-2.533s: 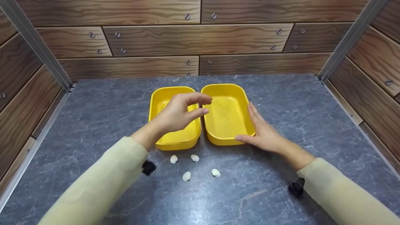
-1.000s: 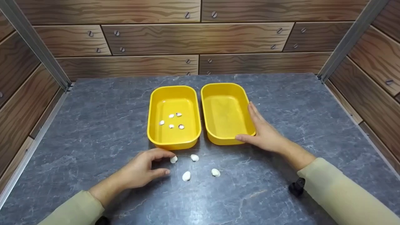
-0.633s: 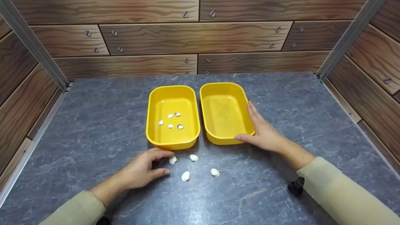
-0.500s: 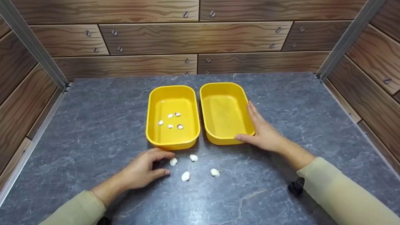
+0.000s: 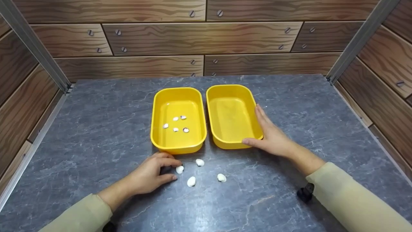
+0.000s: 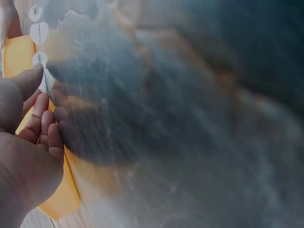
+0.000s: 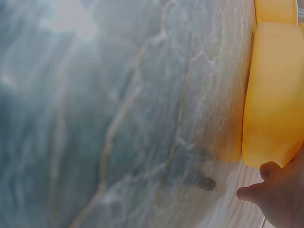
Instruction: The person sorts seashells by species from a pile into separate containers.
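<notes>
At the front left corner of the left yellow tray (image 5: 178,149), my left hand (image 5: 146,175) touches a white seashell (image 5: 180,169) with its index fingertip. The thumb is spread below, a small gap from the shell. In the left wrist view that seashell (image 6: 43,84) lies between thumb and index finger. Three more seashells lie near it: one behind to the right (image 5: 200,162), one in front (image 5: 191,181) and one farther right (image 5: 221,178). My right hand (image 5: 273,137) rests against the right yellow tray (image 5: 236,145), thumb on its front rim, fingers straight along its right side.
Several small seashells, some with dark markings, lie inside the left tray. Nothing shows inside the right tray. The trays stand side by side on a grey marbled tabletop (image 5: 112,112). Wood-patterned walls (image 5: 193,37) enclose the back and sides.
My left hand came down from over the trays to the seashell nearest the left tray. Its index finger has drawn that shell slightly toward me. The right hand stays in place.
</notes>
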Demonstrator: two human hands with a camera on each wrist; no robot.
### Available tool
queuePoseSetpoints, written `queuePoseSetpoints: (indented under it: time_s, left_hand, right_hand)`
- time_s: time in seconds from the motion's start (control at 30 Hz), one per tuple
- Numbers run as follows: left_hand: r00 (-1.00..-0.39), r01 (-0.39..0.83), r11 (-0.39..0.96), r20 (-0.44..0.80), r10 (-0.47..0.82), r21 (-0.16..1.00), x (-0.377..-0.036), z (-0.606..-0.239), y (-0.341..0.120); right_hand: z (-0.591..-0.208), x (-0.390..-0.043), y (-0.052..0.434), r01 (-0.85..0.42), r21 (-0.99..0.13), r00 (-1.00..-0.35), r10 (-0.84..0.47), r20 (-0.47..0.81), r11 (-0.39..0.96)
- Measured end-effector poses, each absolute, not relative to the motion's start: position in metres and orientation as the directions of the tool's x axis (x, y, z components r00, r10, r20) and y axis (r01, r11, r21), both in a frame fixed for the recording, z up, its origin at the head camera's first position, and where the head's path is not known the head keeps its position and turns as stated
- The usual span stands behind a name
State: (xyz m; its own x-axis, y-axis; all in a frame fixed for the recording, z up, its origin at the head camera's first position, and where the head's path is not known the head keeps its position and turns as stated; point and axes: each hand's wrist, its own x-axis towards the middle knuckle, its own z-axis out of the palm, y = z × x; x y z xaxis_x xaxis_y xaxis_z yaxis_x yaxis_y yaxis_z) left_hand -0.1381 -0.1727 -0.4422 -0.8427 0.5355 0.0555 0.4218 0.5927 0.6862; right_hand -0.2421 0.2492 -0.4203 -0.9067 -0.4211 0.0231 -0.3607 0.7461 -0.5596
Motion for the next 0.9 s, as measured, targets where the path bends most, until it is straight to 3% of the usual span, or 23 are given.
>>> queuePoseSetpoints:
  time_s: [0.9]
  left_hand:
    - [-0.822, 0.467, 0.556, 0.104, 0.560, 0.688, -0.1358, -0.4425, -0.1715]
  right_hand:
    - [-0.4205, -0.2421, 0.2490, -0.356, -0.567, -0.907, -0.420, 0.020, 0.742]
